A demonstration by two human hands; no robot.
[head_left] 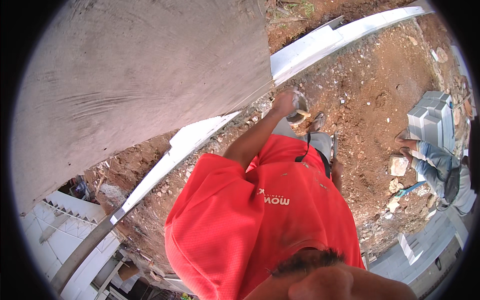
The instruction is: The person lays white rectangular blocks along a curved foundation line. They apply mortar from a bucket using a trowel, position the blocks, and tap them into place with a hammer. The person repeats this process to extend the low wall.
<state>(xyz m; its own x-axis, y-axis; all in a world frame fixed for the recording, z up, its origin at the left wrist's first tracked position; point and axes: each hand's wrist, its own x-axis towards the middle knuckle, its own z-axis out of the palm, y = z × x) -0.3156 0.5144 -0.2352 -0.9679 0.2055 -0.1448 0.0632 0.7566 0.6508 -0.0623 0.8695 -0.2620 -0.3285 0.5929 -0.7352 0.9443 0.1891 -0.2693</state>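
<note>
Left hand (284, 102): we are closing our fingers on the rim of the small bucket (298, 111), low beside the plastered wall (140, 75) | right hand (337, 167): finger state we cannot tell | advice: we are judging a level lift safest.

Left hand (283, 102): was seen on the rim of a small bucket (298, 111).
Right hand (337, 169): was mostly hidden beside the red shirt (260, 215).
Wall (130, 85): grey plaster, seen left.
Blocks (432, 117): stacked right.
</note>
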